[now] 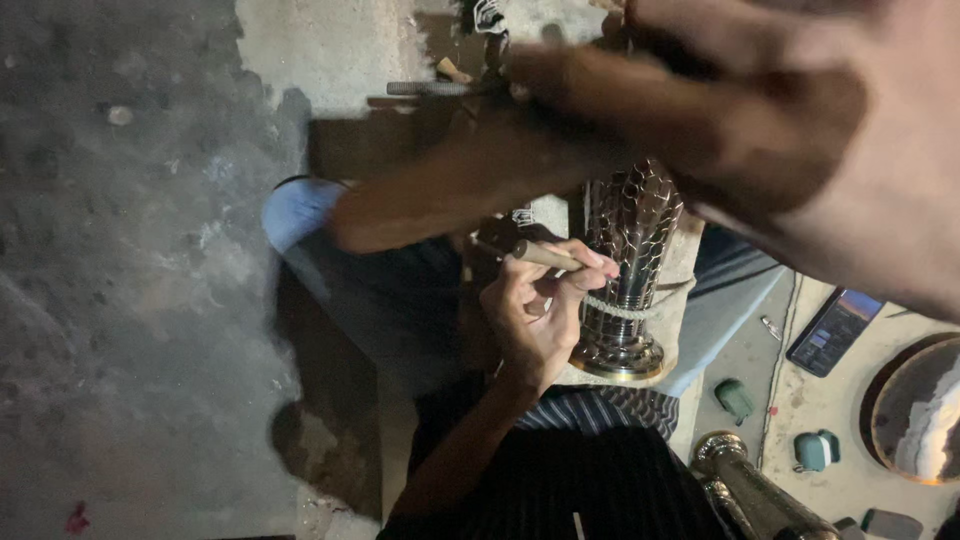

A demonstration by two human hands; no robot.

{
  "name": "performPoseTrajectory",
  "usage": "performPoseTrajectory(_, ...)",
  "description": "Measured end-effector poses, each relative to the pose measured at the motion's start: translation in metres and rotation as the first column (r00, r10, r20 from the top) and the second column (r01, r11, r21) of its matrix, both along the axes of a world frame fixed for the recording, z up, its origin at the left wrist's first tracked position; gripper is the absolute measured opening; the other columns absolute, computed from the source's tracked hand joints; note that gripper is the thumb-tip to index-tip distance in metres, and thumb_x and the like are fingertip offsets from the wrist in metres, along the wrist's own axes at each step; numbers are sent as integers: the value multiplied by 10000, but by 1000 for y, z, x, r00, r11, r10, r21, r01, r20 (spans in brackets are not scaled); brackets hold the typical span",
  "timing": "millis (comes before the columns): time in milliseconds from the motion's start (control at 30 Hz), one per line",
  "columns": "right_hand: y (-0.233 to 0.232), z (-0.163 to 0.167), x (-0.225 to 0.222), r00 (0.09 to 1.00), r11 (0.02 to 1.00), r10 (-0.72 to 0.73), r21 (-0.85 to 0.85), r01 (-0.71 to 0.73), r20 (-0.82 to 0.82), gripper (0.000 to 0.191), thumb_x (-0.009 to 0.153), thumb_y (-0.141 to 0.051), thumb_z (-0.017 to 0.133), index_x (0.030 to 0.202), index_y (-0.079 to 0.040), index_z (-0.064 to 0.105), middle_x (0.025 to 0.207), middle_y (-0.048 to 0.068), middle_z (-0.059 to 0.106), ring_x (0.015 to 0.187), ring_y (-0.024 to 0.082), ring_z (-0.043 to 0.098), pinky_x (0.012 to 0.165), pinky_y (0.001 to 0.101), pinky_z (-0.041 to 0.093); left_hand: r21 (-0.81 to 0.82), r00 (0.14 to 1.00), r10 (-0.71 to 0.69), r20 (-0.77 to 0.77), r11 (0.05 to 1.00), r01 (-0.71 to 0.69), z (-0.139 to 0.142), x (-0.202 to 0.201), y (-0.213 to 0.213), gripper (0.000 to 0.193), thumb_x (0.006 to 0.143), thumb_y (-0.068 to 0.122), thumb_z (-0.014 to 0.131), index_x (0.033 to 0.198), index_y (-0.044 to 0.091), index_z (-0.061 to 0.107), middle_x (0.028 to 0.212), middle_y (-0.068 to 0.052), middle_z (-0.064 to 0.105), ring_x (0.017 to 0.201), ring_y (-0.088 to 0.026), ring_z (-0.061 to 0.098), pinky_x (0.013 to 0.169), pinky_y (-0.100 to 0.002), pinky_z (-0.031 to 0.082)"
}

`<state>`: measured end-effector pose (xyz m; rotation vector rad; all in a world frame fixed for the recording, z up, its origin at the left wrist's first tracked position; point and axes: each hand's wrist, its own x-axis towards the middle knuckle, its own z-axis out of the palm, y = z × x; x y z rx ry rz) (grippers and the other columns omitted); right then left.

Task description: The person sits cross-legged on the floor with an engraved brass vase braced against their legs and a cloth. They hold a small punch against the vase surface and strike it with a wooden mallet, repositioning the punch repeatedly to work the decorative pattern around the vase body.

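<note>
A slim, rod-like tool (545, 256) with a pale wooden-looking handle is pinched between the thumb and fingers of the left hand (535, 310), which is closed firmly around it. The tool's tip is directed toward a shiny metal vase (628, 270), whose flared upper part is covered with a scale-like pattern and whose narrow waist is wrapped with a beaded band. The vase is laid on a pale block (680, 300) resting over the person's lap, with its round foot close to the block's nearer edge and just beside the left hand. The right hand (800, 130) is raised close to the camera and is heavily blurred; whether it is clenched or released cannot be told, and nothing can be made out in it. Past the block, on the lighter floor surface at the right, a dark phone (835, 332) with a lit screen is seen lying flat, and a round metal dish (915, 410) is found near the right edge. A second polished metal piece (755, 490) lies at the bottom, with small green pieces (735, 400) between it and the phone.
</note>
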<state>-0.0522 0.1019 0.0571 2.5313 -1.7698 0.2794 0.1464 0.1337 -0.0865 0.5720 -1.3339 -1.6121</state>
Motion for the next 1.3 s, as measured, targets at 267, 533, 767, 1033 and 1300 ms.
performPoseTrajectory(267,-1,20,8,982,998,68,25,-64,-178,503,1021,-242,632,1510,-337,556,1018,-16,727,741,130,678,569,270,523,-64,999,-9,-38,998,6,-1,2,3,290,986,-252,577,1159,-33,496,1027,-211,677,953,-282,740,852,-377,675)
performPoseTrajectory(533,-37,14,24,933,838,0,-509,-196,-360,386,1011,-328,549,1380,-248,623,995,4,725,857,122,622,754,263,541,-155,986,-82,144,982,104,17,8,-12,273,993,-208,593,1113,21,506,1049,-139,738,930,-216,782,822,-299,671)
performPoseTrajectory(767,40,-14,-44,984,996,-69,47,78,-166,651,838,-116,594,1488,-137,548,1058,128,681,912,208,697,794,331,594,-318,902,-64,427,923,216,39,5,-34,130,919,-76,667,961,45,689,955,-48,774,858,-178,762,795,-303,614)
performPoseTrajectory(1033,48,12,-25,956,950,-207,190,247,-209,705,811,-51,684,1447,-307,522,1313,169,662,1060,278,728,830,353,615,-284,898,-143,416,918,278,50,6,-40,120,950,-36,640,946,41,732,970,-42,774,880,-180,783,788,-296,624)
performPoseTrajectory(1300,66,-3,-44,907,940,-198,190,283,-372,780,713,-178,759,1454,-234,520,1252,108,662,1026,252,737,820,346,627,-202,879,-211,428,925,321,51,3,-41,122,950,-34,616,933,25,722,958,-45,774,889,-168,791,807,-292,632)
